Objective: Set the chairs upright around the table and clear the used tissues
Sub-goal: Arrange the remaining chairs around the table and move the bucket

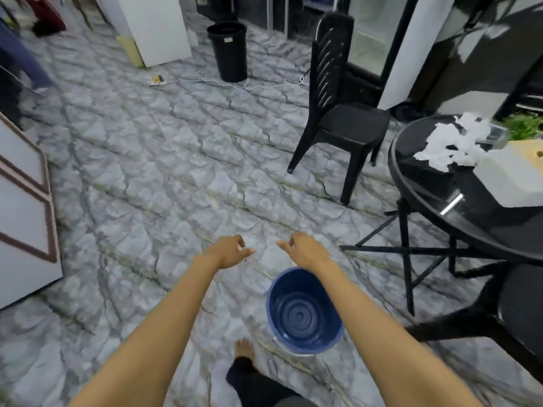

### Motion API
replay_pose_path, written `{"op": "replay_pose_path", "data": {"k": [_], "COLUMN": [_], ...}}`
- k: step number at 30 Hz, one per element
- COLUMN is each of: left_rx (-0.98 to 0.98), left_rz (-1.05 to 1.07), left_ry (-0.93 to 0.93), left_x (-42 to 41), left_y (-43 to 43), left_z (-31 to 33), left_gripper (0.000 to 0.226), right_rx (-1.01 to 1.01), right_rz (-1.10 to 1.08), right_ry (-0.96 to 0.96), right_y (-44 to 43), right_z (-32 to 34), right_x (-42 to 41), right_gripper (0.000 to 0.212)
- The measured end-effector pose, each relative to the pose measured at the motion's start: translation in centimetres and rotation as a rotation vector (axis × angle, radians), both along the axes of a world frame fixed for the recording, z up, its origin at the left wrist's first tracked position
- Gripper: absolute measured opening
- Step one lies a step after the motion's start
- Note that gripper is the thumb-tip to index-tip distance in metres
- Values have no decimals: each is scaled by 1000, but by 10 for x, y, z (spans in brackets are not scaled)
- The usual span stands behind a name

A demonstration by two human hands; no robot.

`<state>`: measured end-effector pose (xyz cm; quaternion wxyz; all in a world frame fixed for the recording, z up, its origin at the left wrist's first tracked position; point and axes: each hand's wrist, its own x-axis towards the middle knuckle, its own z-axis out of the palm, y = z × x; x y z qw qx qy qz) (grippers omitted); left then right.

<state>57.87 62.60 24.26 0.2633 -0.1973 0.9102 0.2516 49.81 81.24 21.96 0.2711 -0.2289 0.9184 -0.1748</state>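
Tissues, used: crumpled white paper, thin and torn-edged, heaped loosely on round black glass surface. Located ahead and well to the right of both grips, higher than either; heap stretched roughly from near-left to far-right across the glass. Touched on near side by pale boxy container; green leafy matter in clear tray just beyond.

Right hand: empty, fingers loosely curled, nothing grasped; the nearer grip to the tissues, judged the likelier one for a reach rightward and up.

Left hand: empty likewise, fingers half-curled, thumb forward; apart from the right hand by a small gap, both held out over bare floor.

Chair, upright: black moulded plastic, slatted high back, four splayed legs; stood ahead-right of the grips, just beside the surface's far-left edge, seat turned toward it. Judged already in place.

Chair, second: black plastic, only partly in frame, below-right of the right grip, close against the surface's folding metal legs; whether upright or tipped, not determinable.

Bucket: blue plastic, round, ribbed bottom, empty; on floor directly beneath the right forearm.

Bin: black, tall, tapered; far ahead of the grips. Judged a possible destination for the tissues.

Floor: grey stone-patterned, veined.
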Motion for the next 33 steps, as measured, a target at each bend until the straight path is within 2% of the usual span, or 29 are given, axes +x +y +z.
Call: {"op": "replay_pose_path", "data": {"k": [5,14,22,26,33], "left_rx": [-43,-92,-129,-99,-5], "left_rz": [-107,-313,-542,-672,-849], "left_ry": [31,-24,-13,24,87], "left_x": [-82,-228,-399,-497,-661], "left_y": [-93,-233,-341,-374,-382], "left_z": [2,-2,3,24,43], "left_gripper": [55,54,53,53,52], "right_rx": [34,69,91,39,-34], "right_rz": [-80,-193,-461,-697,-920], "right_ry": [25,49,1,-4,44], "right_y": [-86,-228,-317,-348,-389], "right_z": [-15,1,-9,3,24], "right_x": [-69,-195,-306,-371,-497], "right_gripper": [62,58,59,61,64]}}
